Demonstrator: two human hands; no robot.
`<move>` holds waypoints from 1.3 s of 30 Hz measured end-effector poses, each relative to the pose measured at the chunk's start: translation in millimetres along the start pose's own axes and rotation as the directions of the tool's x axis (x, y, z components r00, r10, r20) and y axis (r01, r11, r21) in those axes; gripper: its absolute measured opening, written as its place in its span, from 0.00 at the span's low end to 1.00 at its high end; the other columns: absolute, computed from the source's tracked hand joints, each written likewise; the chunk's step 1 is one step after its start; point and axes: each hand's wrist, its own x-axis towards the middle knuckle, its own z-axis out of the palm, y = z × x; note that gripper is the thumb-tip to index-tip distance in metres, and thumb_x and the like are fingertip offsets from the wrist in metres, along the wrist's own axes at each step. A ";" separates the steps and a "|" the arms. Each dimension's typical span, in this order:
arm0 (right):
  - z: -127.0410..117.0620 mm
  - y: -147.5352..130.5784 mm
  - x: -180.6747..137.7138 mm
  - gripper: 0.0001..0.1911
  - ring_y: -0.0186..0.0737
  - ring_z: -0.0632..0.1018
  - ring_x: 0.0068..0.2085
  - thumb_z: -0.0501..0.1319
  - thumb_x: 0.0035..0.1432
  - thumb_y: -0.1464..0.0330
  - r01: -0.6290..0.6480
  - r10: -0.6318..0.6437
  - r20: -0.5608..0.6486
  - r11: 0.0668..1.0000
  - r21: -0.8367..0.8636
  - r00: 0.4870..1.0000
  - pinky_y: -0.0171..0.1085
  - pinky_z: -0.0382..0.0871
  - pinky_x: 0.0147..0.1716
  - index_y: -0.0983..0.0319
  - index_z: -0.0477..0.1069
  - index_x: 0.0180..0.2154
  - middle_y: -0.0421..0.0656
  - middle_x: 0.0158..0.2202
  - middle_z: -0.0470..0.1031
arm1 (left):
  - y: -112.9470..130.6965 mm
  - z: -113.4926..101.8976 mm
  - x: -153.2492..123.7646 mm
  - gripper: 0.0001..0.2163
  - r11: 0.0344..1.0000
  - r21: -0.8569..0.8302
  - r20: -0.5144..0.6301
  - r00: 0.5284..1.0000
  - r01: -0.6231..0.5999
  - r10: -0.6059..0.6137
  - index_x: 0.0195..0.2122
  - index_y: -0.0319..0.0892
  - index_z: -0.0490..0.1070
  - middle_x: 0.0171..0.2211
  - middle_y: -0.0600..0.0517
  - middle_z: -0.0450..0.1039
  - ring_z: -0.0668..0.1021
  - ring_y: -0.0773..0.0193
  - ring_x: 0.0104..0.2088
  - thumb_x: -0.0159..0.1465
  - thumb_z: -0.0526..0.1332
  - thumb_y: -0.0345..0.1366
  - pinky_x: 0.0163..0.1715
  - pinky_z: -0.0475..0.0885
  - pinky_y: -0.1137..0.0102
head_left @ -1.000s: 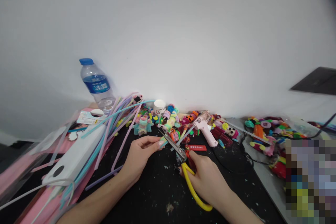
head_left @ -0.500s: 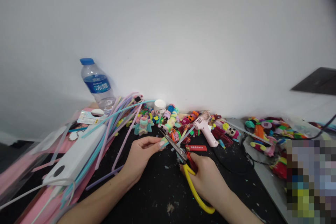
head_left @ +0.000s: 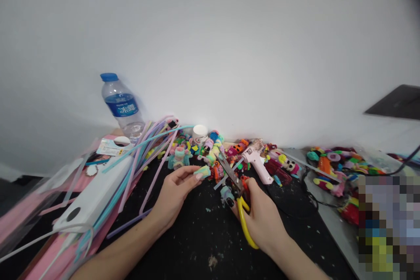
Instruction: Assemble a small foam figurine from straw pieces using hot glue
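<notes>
Between the fingertips of my left hand is a small fuzzy pipe cleaner piece in pale yellow and teal. My right hand grips scissors with yellow and red handles. Their metal blades point up and left, to the right of the piece and apart from it. A grey-blue fuzzy piece is by my right thumb; whether the thumb touches it I cannot tell. Just beyond the scissors lies a pale pink glue gun with a clear glue stick at its back.
Colourful fuzzy dolls line the wall beside a white cup. To the left are long pipe cleaners, a white box and a water bottle. More fuzzy figures and a black cable lie on the right.
The scissors have moved right and away from the pipe cleaner piece, and their handles have drawn closer together. My left hand has shifted little, and its piece shows more fully.
</notes>
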 end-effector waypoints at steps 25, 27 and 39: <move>3.6 -3.2 -4.5 0.10 0.35 0.66 0.25 0.58 0.53 0.62 0.092 -0.092 0.071 0.996 0.005 0.993 0.32 0.53 0.25 0.59 0.59 0.26 0.38 0.25 0.67 | -1.7 2.9 -0.3 0.09 0.976 -0.148 0.008 0.987 0.157 -0.158 0.28 0.38 0.78 0.28 0.52 0.78 0.77 0.70 0.29 0.45 0.72 0.31 0.34 0.74 0.76; 3.7 -3.1 -3.9 0.12 0.35 0.65 0.25 0.59 0.52 0.62 0.086 -0.086 0.069 0.996 0.000 0.994 0.32 0.52 0.24 0.59 0.58 0.25 0.38 0.25 0.67 | -2.0 2.8 -0.4 0.08 0.976 -0.151 0.011 0.988 0.156 -0.156 0.28 0.38 0.78 0.28 0.52 0.78 0.77 0.70 0.29 0.46 0.72 0.31 0.34 0.74 0.76; 6.3 -0.1 -2.3 0.14 0.35 0.65 0.24 0.56 0.55 0.61 0.053 -0.052 0.077 0.999 -0.005 0.996 0.32 0.52 0.24 0.59 0.54 0.23 0.37 0.22 0.64 | -1.9 2.7 0.8 0.07 0.980 -0.145 0.024 0.990 0.139 -0.137 0.29 0.38 0.78 0.29 0.52 0.78 0.77 0.70 0.30 0.48 0.71 0.31 0.35 0.73 0.76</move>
